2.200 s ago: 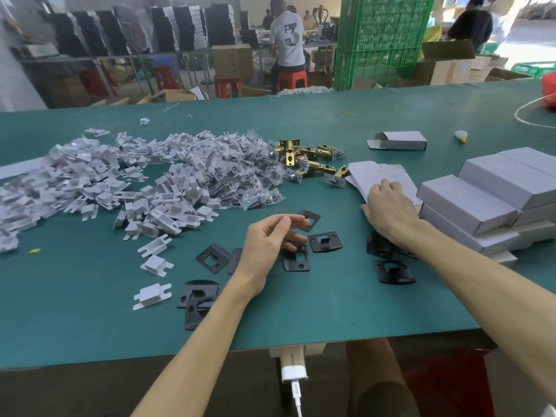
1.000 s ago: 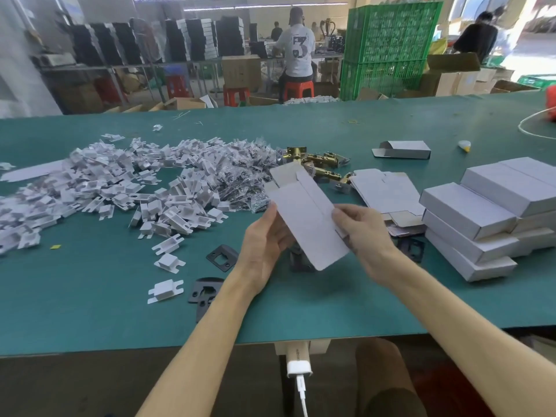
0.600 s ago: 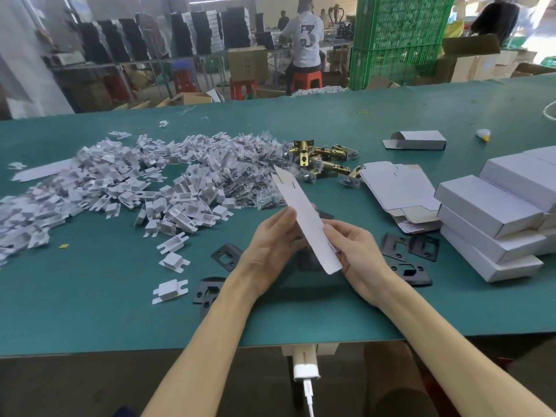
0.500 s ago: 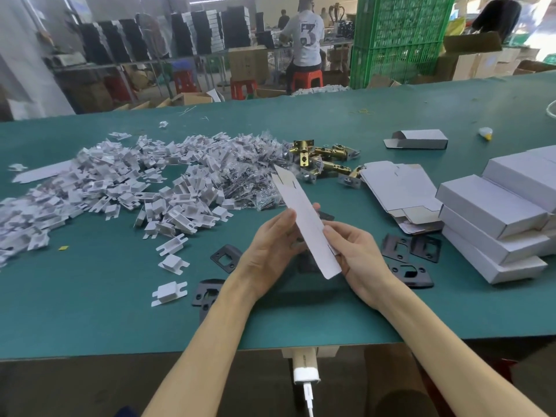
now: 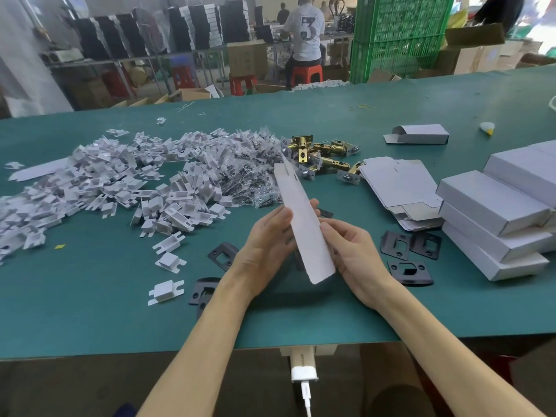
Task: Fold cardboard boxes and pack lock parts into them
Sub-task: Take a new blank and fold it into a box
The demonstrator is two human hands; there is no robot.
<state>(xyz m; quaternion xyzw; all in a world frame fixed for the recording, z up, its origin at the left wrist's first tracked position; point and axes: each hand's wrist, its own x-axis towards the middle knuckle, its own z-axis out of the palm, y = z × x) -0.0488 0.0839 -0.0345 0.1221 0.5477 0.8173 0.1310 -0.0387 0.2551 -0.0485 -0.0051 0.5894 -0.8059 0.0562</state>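
— Where was the box blank (image 5: 304, 224)?
— Above the desk (image 5: 90, 311), flat and unopened, pinched between the left hand (image 5: 264, 251) and the right hand (image 5: 355, 254), one on each long side.
— How would it handle?
— Light, thin card, I judged, and easily creased. It was best squeezed at the long folds.

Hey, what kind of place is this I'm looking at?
Most likely a factory packing line for door locks: a green worktable strewn with brass latch bolts and black strike plates, white boxes stacked beside the flat carton being held, and green crates behind.
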